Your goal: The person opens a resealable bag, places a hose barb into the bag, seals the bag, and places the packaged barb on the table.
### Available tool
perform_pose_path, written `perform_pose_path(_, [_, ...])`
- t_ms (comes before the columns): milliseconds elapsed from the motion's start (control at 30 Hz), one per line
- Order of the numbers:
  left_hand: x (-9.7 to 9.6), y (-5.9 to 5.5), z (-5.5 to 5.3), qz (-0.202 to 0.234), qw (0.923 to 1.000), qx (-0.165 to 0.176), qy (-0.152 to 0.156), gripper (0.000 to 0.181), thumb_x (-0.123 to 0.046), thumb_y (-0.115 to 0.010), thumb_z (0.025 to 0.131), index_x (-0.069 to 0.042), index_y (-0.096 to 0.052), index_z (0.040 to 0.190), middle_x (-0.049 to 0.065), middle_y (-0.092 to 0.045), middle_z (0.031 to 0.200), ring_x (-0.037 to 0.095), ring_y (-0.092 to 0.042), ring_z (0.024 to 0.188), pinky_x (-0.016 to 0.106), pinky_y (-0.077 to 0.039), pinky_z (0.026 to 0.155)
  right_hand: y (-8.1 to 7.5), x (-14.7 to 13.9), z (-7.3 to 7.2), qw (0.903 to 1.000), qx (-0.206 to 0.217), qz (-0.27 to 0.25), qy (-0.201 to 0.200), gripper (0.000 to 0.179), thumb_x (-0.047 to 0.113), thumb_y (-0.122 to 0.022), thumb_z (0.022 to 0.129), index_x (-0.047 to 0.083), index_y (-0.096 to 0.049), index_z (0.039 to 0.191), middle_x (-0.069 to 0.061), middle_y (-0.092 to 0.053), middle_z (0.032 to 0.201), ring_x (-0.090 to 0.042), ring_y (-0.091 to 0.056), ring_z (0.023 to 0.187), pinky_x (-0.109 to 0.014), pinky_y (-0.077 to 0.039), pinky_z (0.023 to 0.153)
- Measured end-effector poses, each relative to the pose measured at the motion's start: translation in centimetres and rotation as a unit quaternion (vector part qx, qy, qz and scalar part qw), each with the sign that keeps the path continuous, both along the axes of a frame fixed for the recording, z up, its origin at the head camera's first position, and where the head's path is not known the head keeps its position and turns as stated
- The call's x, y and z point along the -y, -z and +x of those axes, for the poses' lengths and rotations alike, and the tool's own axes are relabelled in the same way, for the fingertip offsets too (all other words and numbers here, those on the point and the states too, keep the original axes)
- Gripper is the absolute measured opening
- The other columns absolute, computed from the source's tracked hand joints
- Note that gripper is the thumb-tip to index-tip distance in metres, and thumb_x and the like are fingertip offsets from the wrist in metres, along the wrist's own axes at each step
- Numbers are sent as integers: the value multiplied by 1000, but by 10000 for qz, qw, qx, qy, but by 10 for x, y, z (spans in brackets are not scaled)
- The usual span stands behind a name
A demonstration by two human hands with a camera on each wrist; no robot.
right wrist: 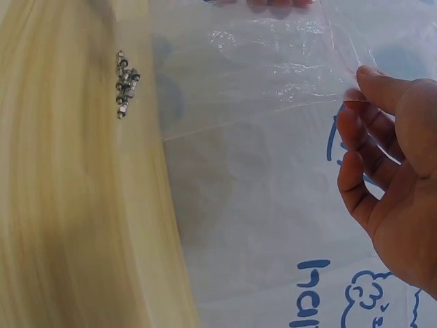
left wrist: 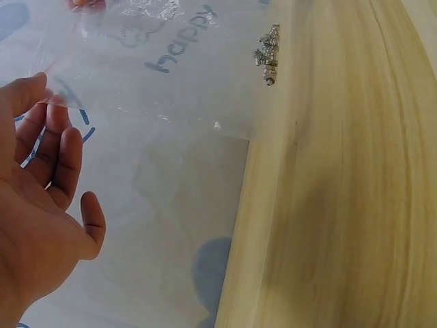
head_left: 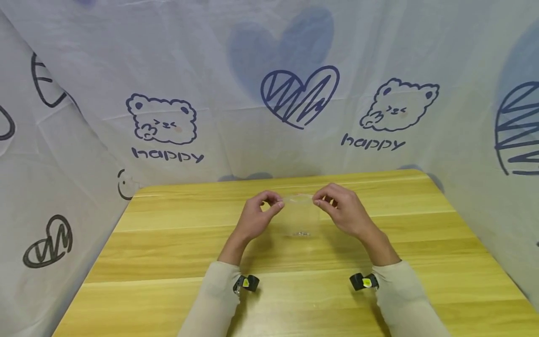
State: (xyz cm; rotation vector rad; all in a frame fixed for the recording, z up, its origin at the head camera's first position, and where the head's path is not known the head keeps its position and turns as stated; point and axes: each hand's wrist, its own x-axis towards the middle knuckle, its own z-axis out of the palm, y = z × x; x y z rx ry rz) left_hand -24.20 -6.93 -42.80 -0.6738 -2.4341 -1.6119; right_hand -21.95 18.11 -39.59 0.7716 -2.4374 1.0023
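A clear plastic zip bag (head_left: 302,215) hangs upright between both hands over the table. Several small silvery metal pieces (right wrist: 124,85), like little screws or fittings, lie gathered along its bottom. My left hand (head_left: 258,214) pinches the bag's top left corner between thumb and fingertips. At the opposite top corner, my right hand (head_left: 343,209) holds it in the same pinch. The bag's mouth looks slightly parted in the head view. Through the clear film, the left wrist view shows the metal pieces (left wrist: 268,55) clustered low in the bag.
The wooden table (head_left: 294,299) has rounded far corners. A white cloth (head_left: 219,93) printed with bears, hearts and "happy" hangs behind it and along the sides. A black wrist camera (head_left: 246,282) sits on the left sleeve, another camera (head_left: 364,282) on the right.
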Motion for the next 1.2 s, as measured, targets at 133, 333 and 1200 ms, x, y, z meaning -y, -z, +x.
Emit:
perform_pose_path(133, [0,1,1,51,9998,-197,22,14,-27,-63,95,-15,-68,100,1,-65,91,14,-56,87,33,-44,79,2,1,0,10000,62,-4,19,6,13,-67,90,12,-70,95,4,-65,89,-6,-52,70,-22,-46,62])
perform_pose_path(333, [-1,2,0,59,9985,-527,134,17,-25,-61,96,-10,-69,98,2,-64,90,14,-54,85,33,-45,75,6,2,1,9999,6,-44,90,5,11,-69,89,14,-70,93,4,-66,88,-5,-52,70,-21,-47,62])
perform_pose_path(1200, [-1,-1,1,-499,9802,-1917,27,6,-15,-63,93,-10,-67,95,2,-65,84,13,-55,79,28,-43,72,15,10,2,9975,113,-328,622,7,17,-68,90,14,-73,93,3,-66,84,-7,-50,66,-22,-45,60])
